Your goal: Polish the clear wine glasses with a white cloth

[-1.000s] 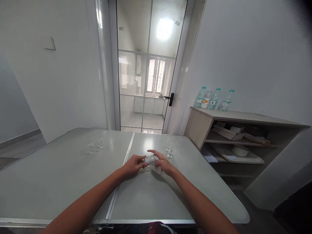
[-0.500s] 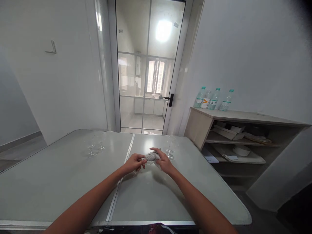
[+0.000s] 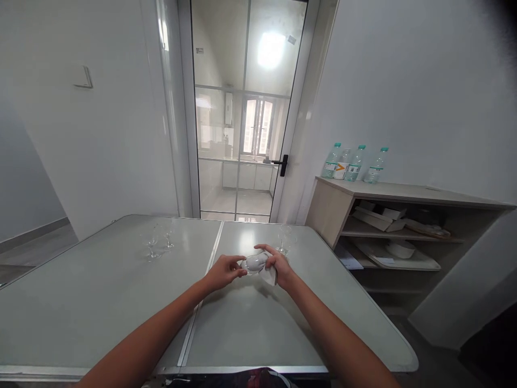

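Observation:
A clear stemmed glass [image 3: 253,264] lies tilted sideways above the table, between my two hands. My left hand [image 3: 223,273] pinches its left end with thumb and fingers. A white cloth [image 3: 269,276] is bunched in my right hand [image 3: 279,268], pressed to the glass's right end and hanging down below the palm. The right index finger stretches over the top of the glass. Part of the glass is hidden by the cloth and fingers. Just behind my right hand stand clear stemmed glasses [image 3: 283,249], partly covered by it.
Two more stemmed glasses [image 3: 152,248] stand on the left of the grey-green table [image 3: 100,296], which a metal seam [image 3: 186,342] crosses. A low shelf unit [image 3: 404,189] at the right carries several plastic bottles [image 3: 354,164]. A glazed door [image 3: 242,205] rises behind the table.
My right hand has shifted slightly right with the cloth, leaving more of the glass uncovered. More of the cloth hangs below. My left hand still grips the left end.

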Available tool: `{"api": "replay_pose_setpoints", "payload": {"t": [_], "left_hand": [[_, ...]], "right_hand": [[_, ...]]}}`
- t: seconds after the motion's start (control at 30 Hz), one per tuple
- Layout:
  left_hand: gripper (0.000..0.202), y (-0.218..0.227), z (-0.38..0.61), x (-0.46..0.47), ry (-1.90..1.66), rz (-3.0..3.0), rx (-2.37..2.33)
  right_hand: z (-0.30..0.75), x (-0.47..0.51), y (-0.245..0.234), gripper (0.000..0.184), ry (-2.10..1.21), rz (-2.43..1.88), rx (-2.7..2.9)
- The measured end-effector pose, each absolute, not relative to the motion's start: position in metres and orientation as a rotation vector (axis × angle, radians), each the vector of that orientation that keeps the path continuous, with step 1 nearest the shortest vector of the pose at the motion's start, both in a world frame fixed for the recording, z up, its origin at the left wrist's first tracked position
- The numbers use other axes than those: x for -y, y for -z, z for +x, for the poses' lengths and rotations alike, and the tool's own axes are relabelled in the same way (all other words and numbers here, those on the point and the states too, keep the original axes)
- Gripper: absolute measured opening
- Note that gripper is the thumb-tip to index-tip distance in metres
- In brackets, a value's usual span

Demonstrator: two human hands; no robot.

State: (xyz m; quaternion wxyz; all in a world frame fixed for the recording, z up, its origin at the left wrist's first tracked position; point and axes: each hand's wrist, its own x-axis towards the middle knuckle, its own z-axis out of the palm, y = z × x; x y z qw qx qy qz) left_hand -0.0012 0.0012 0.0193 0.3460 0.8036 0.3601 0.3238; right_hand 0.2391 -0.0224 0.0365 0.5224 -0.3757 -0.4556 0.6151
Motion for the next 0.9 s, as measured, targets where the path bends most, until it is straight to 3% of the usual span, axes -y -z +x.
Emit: {"api": "replay_pose_setpoints", "payload": {"t": [0.17, 0.4, 0.53, 0.67, 0.77, 0.9], "left_hand": [[0.058, -0.022, -0.001, -0.002, -0.739, 1.76, -0.846], [0.066, -0.015, -0.004, -0.008, -0.895, 1.653, -0.812], [0.066, -0.008, -0.007, -0.011, -0.972, 1.616, -0.747], [0.062, -0.005, -0.004, -0.007, -0.964, 1.615, -0.674], [0.06, -0.003, 0.004, -0.003, -1.002, 1.544, -0.652], [0.063, -0.002, 0.015, -0.002, -1.052, 1.397, -0.627]], "right_hand": [[0.237, 0.019, -0.034, 0.06, -1.452, -0.899, 0.961], [0.239, 0.019, -0.035, 0.06, -1.221, -0.79, 0.851], [0.238, 0.017, -0.035, 0.047, -1.098, -0.806, 0.823], [0.222, 0.024, -0.035, 0.033, -1.299, -0.765, 0.859], [0.21, 0.032, -0.036, 0.04, -1.546, -0.582, 0.902], [0.205, 0.035, -0.036, 0.039, -1.611, -0.552, 0.872]]}}
